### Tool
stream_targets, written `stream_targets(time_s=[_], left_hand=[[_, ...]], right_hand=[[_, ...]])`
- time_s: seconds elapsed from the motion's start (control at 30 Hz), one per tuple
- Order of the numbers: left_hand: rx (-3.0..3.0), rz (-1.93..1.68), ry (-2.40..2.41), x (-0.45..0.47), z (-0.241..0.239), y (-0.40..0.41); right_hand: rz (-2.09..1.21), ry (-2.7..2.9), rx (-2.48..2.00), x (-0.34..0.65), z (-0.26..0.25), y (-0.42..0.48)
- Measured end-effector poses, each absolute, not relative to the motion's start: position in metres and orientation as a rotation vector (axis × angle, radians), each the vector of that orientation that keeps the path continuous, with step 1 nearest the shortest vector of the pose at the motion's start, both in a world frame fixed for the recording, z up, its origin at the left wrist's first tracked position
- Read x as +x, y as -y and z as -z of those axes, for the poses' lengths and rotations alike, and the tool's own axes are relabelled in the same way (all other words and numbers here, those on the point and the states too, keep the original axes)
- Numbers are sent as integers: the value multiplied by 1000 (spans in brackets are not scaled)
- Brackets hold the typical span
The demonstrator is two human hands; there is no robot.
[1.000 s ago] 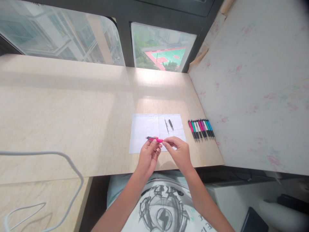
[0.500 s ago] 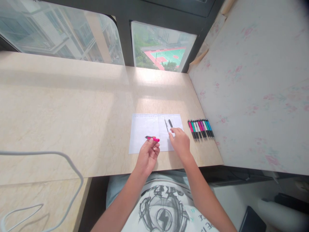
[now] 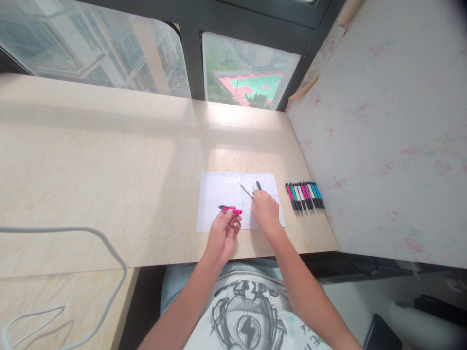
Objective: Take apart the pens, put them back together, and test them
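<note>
My left hand (image 3: 223, 233) is closed around a pink pen barrel (image 3: 236, 211) with a black upper end, held level over the white sheet of paper (image 3: 211, 187). My right hand (image 3: 267, 210) sits over the sheet's right part, its fingers pinched on a thin dark pen refill (image 3: 246, 190). The refill points up and to the left. Just beyond the right fingers lies a short black pen part (image 3: 259, 185), partly covered by the hand. The right fingertips are partly hidden.
A row of several colourful pens (image 3: 305, 197) with black grips lies right of the paper, near the flowered wall (image 3: 379, 146). A grey cable (image 3: 95, 233) loops at the left of the pale tabletop (image 3: 109, 170). Windows stand along the back.
My right hand has moved slightly left and forward. The refill in it has swung so that its far end points further left. My left hand and the pink barrel have stayed nearly still.
</note>
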State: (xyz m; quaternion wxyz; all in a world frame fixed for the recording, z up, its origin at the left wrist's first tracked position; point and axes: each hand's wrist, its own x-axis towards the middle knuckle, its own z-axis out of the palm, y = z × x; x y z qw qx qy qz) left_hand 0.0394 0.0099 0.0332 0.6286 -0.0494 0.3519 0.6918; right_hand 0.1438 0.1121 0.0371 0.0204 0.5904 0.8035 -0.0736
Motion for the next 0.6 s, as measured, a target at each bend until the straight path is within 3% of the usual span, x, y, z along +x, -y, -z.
stream_targets(time_s=[0.37, 0.47, 0.6], left_hand=[[-118, -1604, -830, 36, -34, -10], [-129, -1613, -832, 33, -33, -10], [-141, -1635, -834, 31, -35, -12]], right_hand=[[373, -2677, 1759, 147, -36, -110], [694, -2886, 1704, 159, -37, -103], [1370, -2986, 1589, 181, -48, -93]])
